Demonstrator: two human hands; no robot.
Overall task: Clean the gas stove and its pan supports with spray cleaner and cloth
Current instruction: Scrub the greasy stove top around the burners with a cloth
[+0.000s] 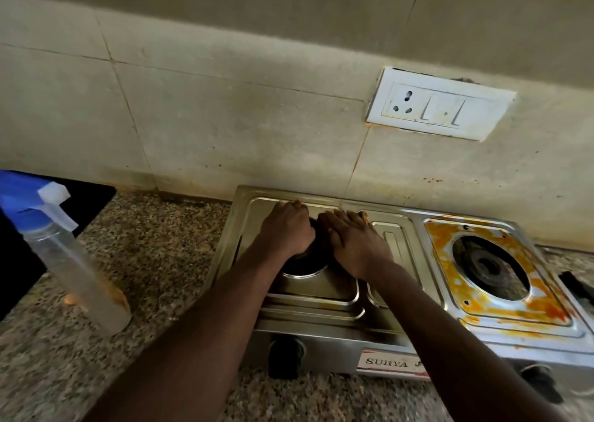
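- Two hands meet over the left burner (305,262) of the stove (324,338), side by side and nearly touching.
- Left hand (286,230): fingers curled down round the burner's dark head, gripping its left side.
- Right hand (356,244): fingers fairly straight and together, lying flat on the burner's right side, pressing rather than gripping. A small tan bit shows at its fingertips, too small to tell what it is.
- Right of the right hand, well apart, the right burner (490,265) sits in a plate smeared with orange stains.
- Below the wrists, the stove's front carries two black knobs: one (286,355) under the left forearm and one (540,378) far to the right, with a "SURYA" label (390,362) between them.
- Left of the left hand, well apart, a clear spray bottle (77,270) with a blue-and-white trigger head stands on the speckled bench (154,261), untouched.
- Beyond the hands, the stove's back edge lies close to the tiled wall (225,116). A white socket panel (440,103) sits above and to the right of the right hand.
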